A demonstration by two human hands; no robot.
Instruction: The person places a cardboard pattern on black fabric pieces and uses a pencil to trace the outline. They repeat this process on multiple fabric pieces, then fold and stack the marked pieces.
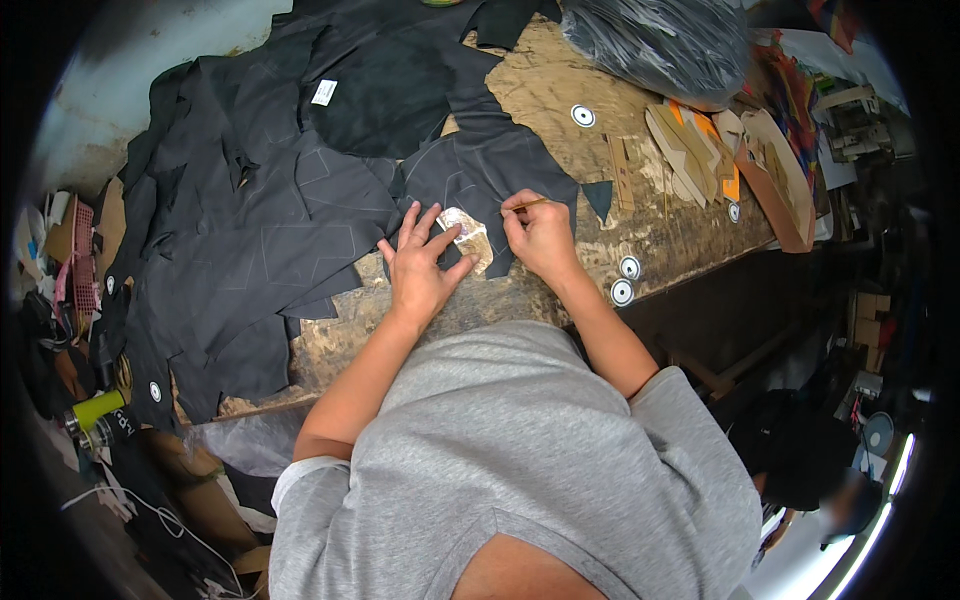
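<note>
My left hand lies with its fingers spread, pressing a small worn, light-coloured template down onto a dark leather piece. Between the fingers of my right hand is a thin golden-brown pen, pinched just right of the template. Its tip points left, close to the leather; whether it touches, I cannot tell. Pale outlines are drawn on the leather around both hands and on the dark leather sheets spread to the left.
A worn wooden table carries the leather. At the back right stand a bulging black plastic bag and several card templates. A small dark scrap lies right of my right hand. A person is at the lower right.
</note>
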